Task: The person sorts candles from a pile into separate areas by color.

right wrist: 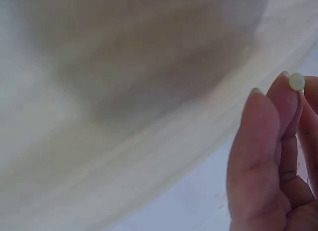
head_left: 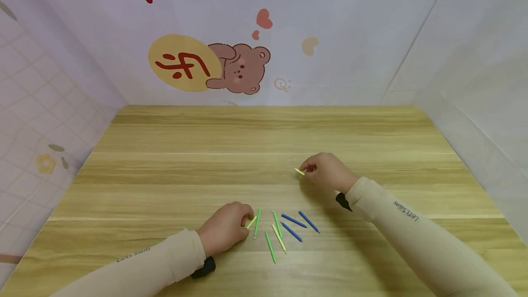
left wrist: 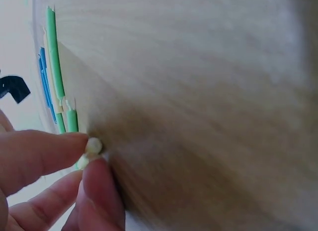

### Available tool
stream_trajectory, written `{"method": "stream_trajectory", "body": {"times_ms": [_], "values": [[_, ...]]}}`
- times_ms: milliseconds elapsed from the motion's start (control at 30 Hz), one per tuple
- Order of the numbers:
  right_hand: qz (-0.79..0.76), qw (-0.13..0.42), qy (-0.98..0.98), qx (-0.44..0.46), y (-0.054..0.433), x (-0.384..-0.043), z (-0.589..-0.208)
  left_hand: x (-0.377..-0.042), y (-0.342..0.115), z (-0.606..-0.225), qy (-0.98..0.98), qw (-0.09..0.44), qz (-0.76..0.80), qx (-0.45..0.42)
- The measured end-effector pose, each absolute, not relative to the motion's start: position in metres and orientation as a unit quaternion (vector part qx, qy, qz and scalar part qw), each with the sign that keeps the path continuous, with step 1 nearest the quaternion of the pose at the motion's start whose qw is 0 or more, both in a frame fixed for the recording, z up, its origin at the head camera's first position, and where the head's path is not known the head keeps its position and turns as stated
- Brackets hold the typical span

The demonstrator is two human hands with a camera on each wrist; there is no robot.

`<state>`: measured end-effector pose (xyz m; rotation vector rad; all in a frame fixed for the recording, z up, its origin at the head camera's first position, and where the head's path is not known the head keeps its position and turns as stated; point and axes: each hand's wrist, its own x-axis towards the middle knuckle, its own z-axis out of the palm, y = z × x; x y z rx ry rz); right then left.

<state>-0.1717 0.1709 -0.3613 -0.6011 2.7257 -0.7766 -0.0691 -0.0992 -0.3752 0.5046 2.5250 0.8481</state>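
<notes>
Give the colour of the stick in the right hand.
Yellow; the stick in the right hand shows best in the head view.

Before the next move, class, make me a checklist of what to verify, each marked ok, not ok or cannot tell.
1. Right hand gripping a yellow stick: ok, pinched.
2. Left hand gripping yellow: ok, pinched.
3. Blue sticks free of both hands: ok, three lie on the table.
4. Yellow gathered in one place: not ok, both hands hold some and a loose yellow stick lies among the green sticks.
5. Loose yellow stick touching a green one: cannot tell.
</notes>
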Motion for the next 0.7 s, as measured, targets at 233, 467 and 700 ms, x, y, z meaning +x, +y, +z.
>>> {"method": "stream_trajectory", "body": {"times_ms": [233, 467, 700], "values": [[-0.257, 0.133, 0.933, -0.213, 0.165, -0.198, -0.355, -0.069, -0.100, -0.375, 0.911, 0.214, 0.304, 0.177], [-0.251, 0.145, 0.930, -0.224, 0.156, -0.221, -0.357, -0.069, -0.101, -0.376, 0.913, 0.215, 0.297, 0.178], [-0.233, 0.132, 0.936, -0.227, 0.155, -0.236, -0.368, -0.067, -0.100, -0.376, 0.909, 0.215, 0.307, 0.180]]}}
